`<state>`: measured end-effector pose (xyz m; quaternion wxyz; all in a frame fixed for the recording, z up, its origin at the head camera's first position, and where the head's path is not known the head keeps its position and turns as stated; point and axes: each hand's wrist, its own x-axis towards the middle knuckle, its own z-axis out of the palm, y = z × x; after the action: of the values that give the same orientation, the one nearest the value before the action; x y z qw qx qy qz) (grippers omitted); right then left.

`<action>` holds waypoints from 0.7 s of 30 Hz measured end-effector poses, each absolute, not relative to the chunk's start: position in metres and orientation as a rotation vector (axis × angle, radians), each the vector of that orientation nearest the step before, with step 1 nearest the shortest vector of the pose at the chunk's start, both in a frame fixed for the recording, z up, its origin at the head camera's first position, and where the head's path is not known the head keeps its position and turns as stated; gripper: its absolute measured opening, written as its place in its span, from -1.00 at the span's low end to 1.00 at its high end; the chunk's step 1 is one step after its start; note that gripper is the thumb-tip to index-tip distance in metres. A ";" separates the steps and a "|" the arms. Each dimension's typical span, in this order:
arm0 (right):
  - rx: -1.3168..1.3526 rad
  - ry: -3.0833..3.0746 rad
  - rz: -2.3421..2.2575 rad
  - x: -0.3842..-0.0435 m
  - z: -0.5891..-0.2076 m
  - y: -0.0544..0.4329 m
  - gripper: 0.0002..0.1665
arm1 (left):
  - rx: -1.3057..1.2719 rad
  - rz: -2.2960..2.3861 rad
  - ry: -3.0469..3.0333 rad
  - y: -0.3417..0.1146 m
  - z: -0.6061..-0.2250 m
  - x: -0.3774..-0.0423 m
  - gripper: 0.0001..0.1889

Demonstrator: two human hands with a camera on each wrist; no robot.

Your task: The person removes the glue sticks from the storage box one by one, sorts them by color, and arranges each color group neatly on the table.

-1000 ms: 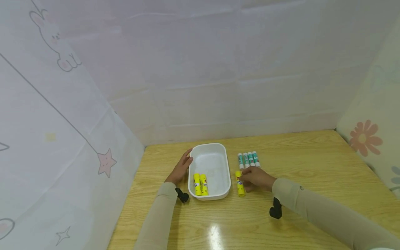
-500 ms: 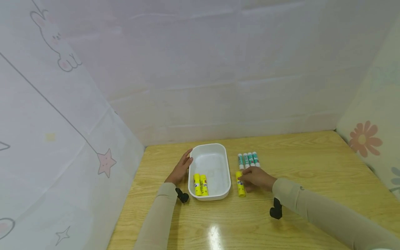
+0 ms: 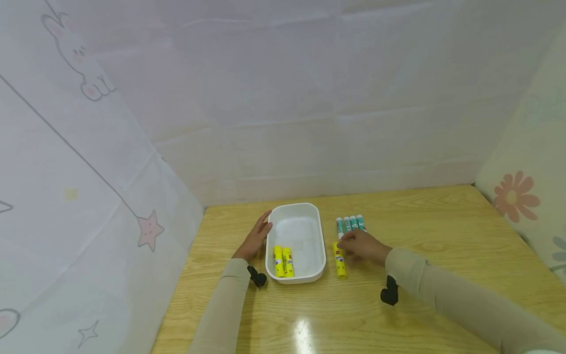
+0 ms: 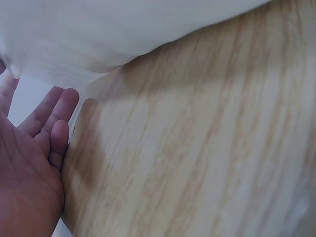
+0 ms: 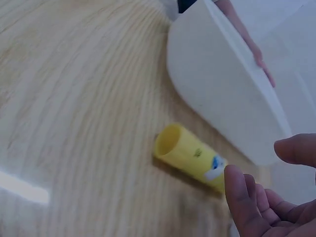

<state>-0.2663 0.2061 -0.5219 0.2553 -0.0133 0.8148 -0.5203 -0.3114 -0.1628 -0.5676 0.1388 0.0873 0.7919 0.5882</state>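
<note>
In the head view a white tray (image 3: pixel 315 274) stands on the table, two yellow glue sticks (image 3: pixel 279 261) lying side by side at its near left. My left hand (image 3: pixel 254 240) rests against the tray's left side, thumb at the rim; its loosely bent fingers (image 4: pixel 63 106) show below the tray wall in the left wrist view. Another yellow glue stick (image 3: pixel 340 263) lies on the table just right of the tray. Over its far end is my right hand (image 3: pixel 364 247), thumb and fingers apart. The right wrist view shows the glue stick (image 5: pixel 190 157) beyond the fingertips.
Several smaller green-and-white glue sticks (image 3: pixel 354 223) lie in a row behind my right hand. The wooden table (image 3: pixel 424 221) meets a pale cloth backdrop (image 3: pixel 283 147) at the back, with printed cloth on both sides.
My right hand has shifted slightly away from me along the yellow glue stick, toward the green-and-white row, and its fingers have come off the stick. The left hand and tray stay put.
</note>
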 end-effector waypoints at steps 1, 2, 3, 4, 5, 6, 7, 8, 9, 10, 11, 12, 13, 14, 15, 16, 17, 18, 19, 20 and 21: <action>-0.054 2.208 -1.421 -0.268 -0.518 0.205 -0.37 | 0.250 1.698 2.291 -0.164 -0.569 -0.313 -0.39; -0.062 2.196 -1.442 -0.269 -0.514 0.204 -0.37 | 0.243 1.700 2.287 -0.164 -0.572 -0.315 -0.38; -0.077 2.187 -1.460 -0.270 -0.510 0.203 -0.37 | 0.236 1.707 2.279 -0.165 -0.575 -0.317 -0.38; -0.096 2.179 -1.478 -0.271 -0.505 0.201 -0.39 | 0.229 1.713 2.272 -0.166 -0.579 -0.319 -0.38; -0.128 2.173 -1.491 -0.272 -0.501 0.198 -0.40 | 0.230 1.721 2.267 -0.167 -0.584 -0.321 -0.38; -0.152 2.169 -1.505 -0.272 -0.497 0.196 -0.42 | 0.224 1.729 2.267 -0.167 -0.588 -0.322 -0.37; -0.177 2.155 -1.528 -0.272 -0.492 0.193 -0.43 | 0.218 1.737 2.269 -0.167 -0.592 -0.324 -0.37; -0.187 2.142 -1.550 -0.272 -0.488 0.189 -0.44 | 0.215 1.741 2.276 -0.168 -0.595 -0.325 -0.37; -0.213 2.135 -1.561 -0.272 -0.485 0.185 -0.45 | 0.211 1.747 2.285 -0.168 -0.596 -0.325 -0.37; -0.223 2.123 -1.577 -0.272 -0.481 0.181 -0.46 | 0.211 1.755 2.293 -0.167 -0.598 -0.325 -0.37; -0.235 2.113 -1.589 -0.271 -0.478 0.176 -0.46 | 0.210 1.760 2.302 -0.167 -0.599 -0.324 -0.38; -0.230 2.100 -1.607 -0.271 -0.476 0.171 -0.45 | 0.205 1.765 2.313 -0.167 -0.599 -0.324 -0.38; -0.222 2.084 -1.621 -0.270 -0.474 0.165 -0.46 | 0.208 1.772 2.319 -0.166 -0.599 -0.323 -0.38; -0.220 2.074 -1.625 -0.270 -0.472 0.160 -0.46 | 0.204 1.772 2.328 -0.166 -0.599 -0.322 -0.39; -0.216 2.062 -1.630 -0.270 -0.472 0.155 -0.46 | 0.204 1.777 2.332 -0.165 -0.599 -0.322 -0.40; -0.210 2.043 -1.636 -0.270 -0.471 0.149 -0.46 | 0.202 1.780 2.335 -0.165 -0.599 -0.321 -0.41; -0.208 2.025 -1.633 -0.269 -0.471 0.144 -0.45 | 0.194 1.777 2.340 -0.164 -0.599 -0.321 -0.42; -0.206 2.007 -1.625 -0.269 -0.471 0.140 -0.43 | 0.189 1.778 2.340 -0.164 -0.599 -0.321 -0.43; -0.213 1.992 -1.608 -0.269 -0.470 0.136 -0.41 | 0.183 1.776 2.341 -0.164 -0.598 -0.320 -0.44; -0.223 1.981 -1.592 -0.268 -0.470 0.132 -0.39 | 0.175 1.775 2.341 -0.163 -0.598 -0.320 -0.46; -0.230 1.964 -1.580 -0.268 -0.470 0.128 -0.37 | 0.178 1.779 2.336 -0.163 -0.598 -0.320 -0.46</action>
<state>-0.2676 0.1280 -0.4702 0.3004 -0.0865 0.7402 -0.5953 -0.3205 -0.1632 -0.5981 0.0998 0.0603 0.7902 0.6017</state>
